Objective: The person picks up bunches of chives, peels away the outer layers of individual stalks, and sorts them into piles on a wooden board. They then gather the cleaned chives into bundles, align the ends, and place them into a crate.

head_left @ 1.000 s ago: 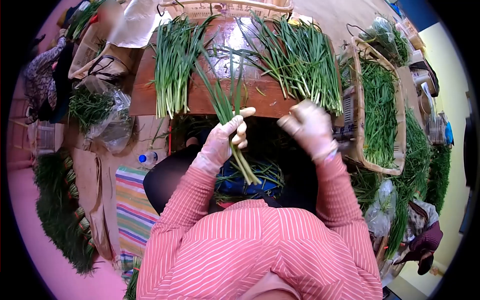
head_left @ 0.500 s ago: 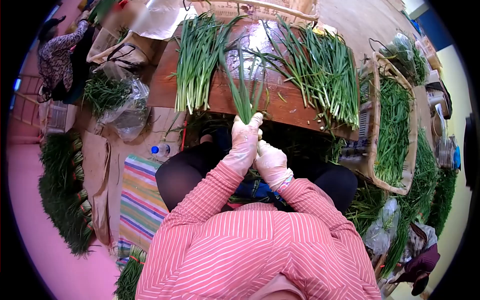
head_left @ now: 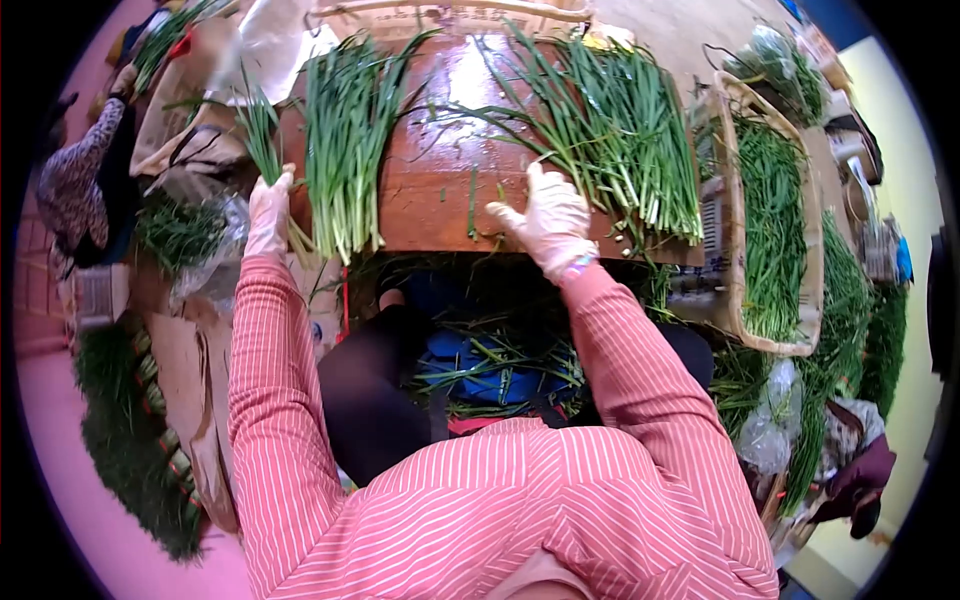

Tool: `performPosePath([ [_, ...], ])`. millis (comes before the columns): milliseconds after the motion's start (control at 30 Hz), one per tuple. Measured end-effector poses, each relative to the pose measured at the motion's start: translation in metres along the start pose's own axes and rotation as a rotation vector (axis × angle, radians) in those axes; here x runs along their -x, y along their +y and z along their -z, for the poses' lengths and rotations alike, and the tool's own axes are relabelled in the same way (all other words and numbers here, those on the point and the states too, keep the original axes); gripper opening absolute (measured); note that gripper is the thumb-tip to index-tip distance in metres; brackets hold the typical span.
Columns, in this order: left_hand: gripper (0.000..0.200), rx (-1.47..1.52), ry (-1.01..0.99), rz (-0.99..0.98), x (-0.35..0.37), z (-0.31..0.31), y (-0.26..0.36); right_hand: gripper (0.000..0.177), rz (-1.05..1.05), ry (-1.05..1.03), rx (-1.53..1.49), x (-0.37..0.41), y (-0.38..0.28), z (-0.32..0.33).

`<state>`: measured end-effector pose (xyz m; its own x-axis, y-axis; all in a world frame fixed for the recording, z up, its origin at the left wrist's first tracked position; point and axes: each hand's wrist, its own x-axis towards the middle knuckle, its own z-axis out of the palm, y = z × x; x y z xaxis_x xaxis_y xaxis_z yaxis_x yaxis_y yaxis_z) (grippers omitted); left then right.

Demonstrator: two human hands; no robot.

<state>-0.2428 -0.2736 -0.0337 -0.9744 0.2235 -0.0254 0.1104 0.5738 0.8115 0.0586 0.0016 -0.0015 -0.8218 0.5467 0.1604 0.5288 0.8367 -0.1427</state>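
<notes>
My left hand (head_left: 268, 215), in a pale glove, is closed around a small bunch of garlic chives (head_left: 258, 125) at the table's left edge. The bunch's leaves point up and away. Just right of it lies a pile of garlic chives (head_left: 345, 150), white stem ends toward me. My right hand (head_left: 550, 215), also gloved, is over the table's near edge with its thumb and fingers apart. It holds nothing I can see. A larger pile of garlic chives (head_left: 630, 140) lies beside it on the right of the brown table (head_left: 430, 205).
A rimmed basket of greens (head_left: 735, 290) stands right of the table. Loose leaf scraps lie on blue cloth (head_left: 450, 365) between my knees. Tied bundles (head_left: 130, 440) line the left floor. One person (head_left: 95, 180) works at far left; another (head_left: 860, 470) is at lower right.
My hands were together at the near edge with the bunch. They have parted: the left carried the bunch left past the left pile, and the right moved up to the table edge and opened.
</notes>
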Motion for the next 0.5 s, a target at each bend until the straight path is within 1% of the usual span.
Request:
performPosePath([
  [33,0.044,-0.100,0.014,-0.017,-0.011,-0.009,-0.013,0.061,-0.049,-0.085,-0.041,-0.007,-0.004,-0.002],
  [67,0.051,-0.199,0.030,-0.029,-0.015,-0.018,-0.023,0.053,0.002,-0.017,-0.020,-0.004,-0.009,-0.013],
  [100,0.057,-0.118,0.001,-0.124,-0.018,-0.027,-0.030,0.050,0.126,-0.047,-0.098,0.003,-0.011,-0.029],
  [133,0.063,-0.211,0.036,-0.128,-0.020,-0.037,-0.031,0.049,0.252,-0.078,-0.176,0.012,-0.015,-0.032],
  [167,0.067,-0.180,0.054,-0.174,-0.018,-0.046,-0.033,0.042,0.344,-0.138,-0.201,0.027,-0.017,-0.032],
  [200,0.070,-0.149,0.075,-0.219,-0.006,-0.053,-0.018,0.035,0.439,-0.197,-0.226,0.040,-0.022,-0.019],
  [233,0.070,-0.140,0.069,-0.222,-0.001,-0.061,-0.009,0.032,0.508,-0.306,-0.250,0.047,-0.021,-0.003],
  [267,0.073,-0.008,0.013,-0.268,0.006,-0.067,-0.002,0.025,0.472,-0.260,-0.321,0.051,-0.016,0.001],
  [300,0.077,0.122,-0.041,-0.311,0.012,-0.068,0.003,0.023,0.374,-0.085,-0.304,0.046,-0.004,0.006],
  [333,0.077,0.122,-0.045,-0.310,0.017,-0.063,0.009,0.022,0.277,0.092,-0.286,0.036,0.011,0.009],
  [400,0.080,0.064,-0.120,-0.198,0.023,-0.052,0.019,0.024,0.021,0.176,-0.076,0.013,0.044,0.014],
  [433,0.081,-0.064,-0.070,-0.187,0.021,-0.050,0.014,0.026,-0.071,0.072,-0.033,0.006,0.059,0.013],
  [467,0.081,-0.060,-0.069,-0.195,0.019,-0.049,0.010,0.028,-0.164,-0.030,0.012,-0.001,0.070,0.008],
  [500,0.082,-0.141,0.006,-0.190,0.020,-0.049,0.009,0.031,-0.252,-0.169,0.062,-0.006,0.073,0.007],
])
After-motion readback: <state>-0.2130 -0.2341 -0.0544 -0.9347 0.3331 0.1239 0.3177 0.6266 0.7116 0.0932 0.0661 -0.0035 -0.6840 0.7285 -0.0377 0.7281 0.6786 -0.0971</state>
